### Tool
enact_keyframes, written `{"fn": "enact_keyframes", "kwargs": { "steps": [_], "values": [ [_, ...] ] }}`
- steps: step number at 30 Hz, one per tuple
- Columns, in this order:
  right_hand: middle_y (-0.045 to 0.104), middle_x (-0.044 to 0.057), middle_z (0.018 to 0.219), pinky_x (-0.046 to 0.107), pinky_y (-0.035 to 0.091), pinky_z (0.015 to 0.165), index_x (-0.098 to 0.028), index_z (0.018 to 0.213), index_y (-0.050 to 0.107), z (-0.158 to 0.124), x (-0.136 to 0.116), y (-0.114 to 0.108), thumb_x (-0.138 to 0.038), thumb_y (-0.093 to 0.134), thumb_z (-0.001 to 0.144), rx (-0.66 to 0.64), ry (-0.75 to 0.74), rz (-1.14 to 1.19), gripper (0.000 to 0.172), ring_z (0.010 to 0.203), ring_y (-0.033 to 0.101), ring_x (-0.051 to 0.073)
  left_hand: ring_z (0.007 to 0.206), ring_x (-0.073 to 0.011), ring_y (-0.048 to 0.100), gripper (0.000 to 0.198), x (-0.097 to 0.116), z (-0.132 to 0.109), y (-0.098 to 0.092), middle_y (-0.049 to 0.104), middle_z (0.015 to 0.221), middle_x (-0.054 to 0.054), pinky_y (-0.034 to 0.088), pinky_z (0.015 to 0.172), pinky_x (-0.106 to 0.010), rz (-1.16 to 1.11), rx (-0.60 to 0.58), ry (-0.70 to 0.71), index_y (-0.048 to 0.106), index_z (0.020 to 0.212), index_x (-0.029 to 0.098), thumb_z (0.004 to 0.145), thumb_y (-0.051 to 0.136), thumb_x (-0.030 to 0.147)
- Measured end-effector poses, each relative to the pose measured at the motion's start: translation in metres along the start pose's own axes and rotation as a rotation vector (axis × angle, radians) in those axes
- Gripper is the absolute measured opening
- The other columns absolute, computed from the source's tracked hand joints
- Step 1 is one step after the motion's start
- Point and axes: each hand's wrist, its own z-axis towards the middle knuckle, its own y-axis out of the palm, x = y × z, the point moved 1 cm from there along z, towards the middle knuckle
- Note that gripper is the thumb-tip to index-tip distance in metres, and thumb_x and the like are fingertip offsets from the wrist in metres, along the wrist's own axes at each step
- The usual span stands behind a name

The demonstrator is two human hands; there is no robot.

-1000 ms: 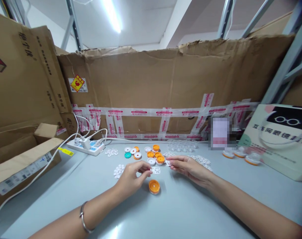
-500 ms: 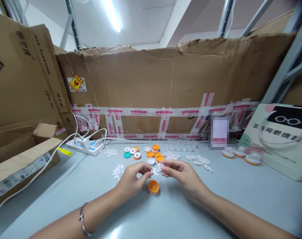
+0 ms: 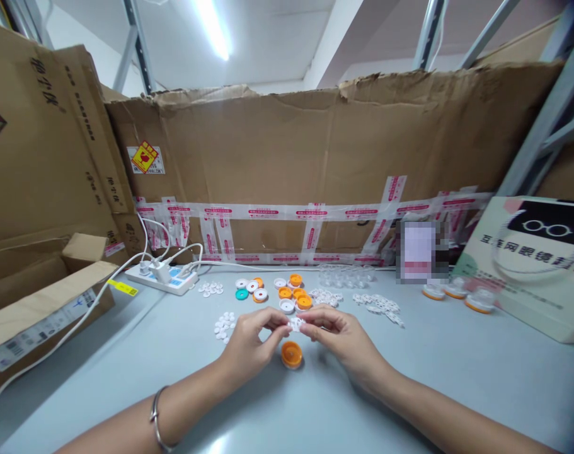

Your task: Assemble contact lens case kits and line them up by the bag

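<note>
Between my fingertips is a small white plastic part (image 3: 296, 324) with holes; its exact kind is too small to make out. My left hand (image 3: 254, 340) pinches its left end, and my right hand (image 3: 336, 334) pinches the right end. Just below them on the table stands a round orange cup-like piece (image 3: 292, 355) with a clear base. Beyond my hands lie several orange caps (image 3: 304, 302) and white discs (image 3: 287, 306). A pile of small white perforated parts (image 3: 326, 297) sits behind my right hand.
Small white round pieces (image 3: 225, 326) lie to the left, near a teal disc (image 3: 242, 294). More white parts (image 3: 378, 304) and clear cups (image 3: 347, 276) are at the back right. A power strip (image 3: 164, 279), an open carton (image 3: 45, 309) and a paper bag (image 3: 532, 271) border the table.
My right hand has moved slightly left, closer to my left hand, and the white part's visible stretch between the fingers has become shorter. The orange cup-like piece stays in place.
</note>
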Motion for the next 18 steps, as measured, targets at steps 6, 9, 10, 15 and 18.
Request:
{"fn": "enact_keyframes", "kwargs": {
  "steps": [6, 9, 10, 15, 18],
  "values": [
    [0.067, 0.003, 0.078, 0.036, 0.050, 0.077, -0.018, 0.077, 0.067, -0.0018, -0.0039, 0.0016, -0.040, 0.079, 0.050, -0.103, 0.150, 0.188, 0.037, 0.075, 0.064, 0.019, 0.062, -0.0132, 0.062, 0.009, 0.0013, -0.0013, 0.0009, 0.067, 0.069, -0.003, 0.050, 0.061, -0.023, 0.021, 0.020, 0.041, 0.061, 0.074, 0.015, 0.078, 0.054, 0.017],
    [0.066, 0.001, 0.078, 0.034, 0.049, 0.078, -0.018, 0.077, 0.066, -0.0025, -0.0042, 0.0012, -0.038, 0.080, 0.050, -0.140, 0.183, 0.264, 0.036, 0.076, 0.063, 0.018, 0.063, -0.0130, 0.062, 0.008, 0.0008, -0.0016, 0.0014, 0.067, 0.069, -0.003, 0.050, 0.061, -0.022, 0.020, 0.017, 0.056, 0.062, 0.075, 0.015, 0.078, 0.054, 0.016],
    [0.065, 0.001, 0.077, 0.033, 0.049, 0.078, -0.018, 0.078, 0.066, -0.0026, -0.0038, 0.0009, -0.037, 0.079, 0.050, -0.147, 0.188, 0.281, 0.036, 0.075, 0.063, 0.017, 0.063, -0.0129, 0.062, 0.008, 0.0004, -0.0015, 0.0015, 0.067, 0.069, -0.003, 0.050, 0.061, -0.022, 0.020, 0.016, 0.056, 0.062, 0.075, 0.015, 0.078, 0.055, 0.015],
    [0.063, -0.001, 0.075, 0.029, 0.046, 0.075, -0.018, 0.078, 0.066, -0.0020, -0.0017, -0.0004, -0.033, 0.080, 0.051, -0.142, 0.205, 0.307, 0.034, 0.072, 0.060, 0.014, 0.063, -0.0130, 0.063, 0.009, -0.0029, -0.0008, 0.0024, 0.068, 0.069, -0.003, 0.049, 0.060, -0.021, 0.002, 0.021, 0.043, 0.063, 0.074, 0.015, 0.077, 0.056, 0.013],
    [0.062, -0.001, 0.073, 0.028, 0.045, 0.073, -0.018, 0.076, 0.066, -0.0018, -0.0030, -0.0004, -0.034, 0.080, 0.050, -0.122, 0.198, 0.289, 0.034, 0.071, 0.059, 0.013, 0.063, -0.0134, 0.063, 0.009, -0.0047, -0.0015, 0.0029, 0.069, 0.069, -0.003, 0.049, 0.060, -0.022, -0.012, 0.020, 0.041, 0.064, 0.074, 0.016, 0.077, 0.056, 0.013]
  ]
}}
